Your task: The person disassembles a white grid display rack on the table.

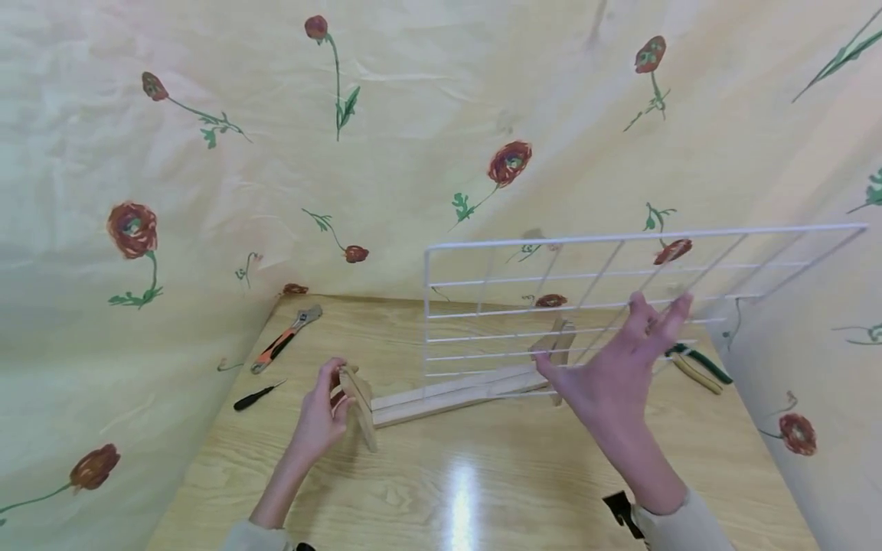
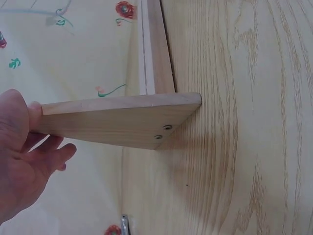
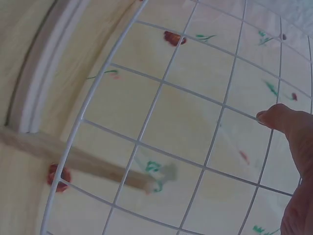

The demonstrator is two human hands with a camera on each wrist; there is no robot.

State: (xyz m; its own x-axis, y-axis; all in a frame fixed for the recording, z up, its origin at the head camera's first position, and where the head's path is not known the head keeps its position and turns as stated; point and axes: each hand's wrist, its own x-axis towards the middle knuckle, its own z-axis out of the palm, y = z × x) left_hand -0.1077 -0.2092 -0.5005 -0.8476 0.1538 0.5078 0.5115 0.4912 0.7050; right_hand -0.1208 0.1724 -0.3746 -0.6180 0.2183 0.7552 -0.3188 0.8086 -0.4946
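Note:
At the left end of a wooden frame, my left hand (image 1: 320, 421) pinches the upper part of a flat end board (image 1: 357, 405) between thumb and fingers. Two screw heads (image 2: 167, 127) show on that board's outer face in the left wrist view. Pale rails (image 1: 462, 390) run from it to a second end board (image 1: 566, 344) on the right. My right hand (image 1: 613, 383) holds a white wire grid panel (image 1: 648, 236), thumb and fingers spread across its wires. The panel stands tilted over the frame's right part, and the rails show through its mesh.
On the table's left lie an adjustable wrench (image 1: 285, 339) with orange-black handle and a black screwdriver (image 1: 255, 398). Pliers (image 1: 706, 366) with green and yellowish handles lie at the right. Flower-patterned cloth (image 1: 413, 176) rises behind and beside the table (image 1: 386, 490).

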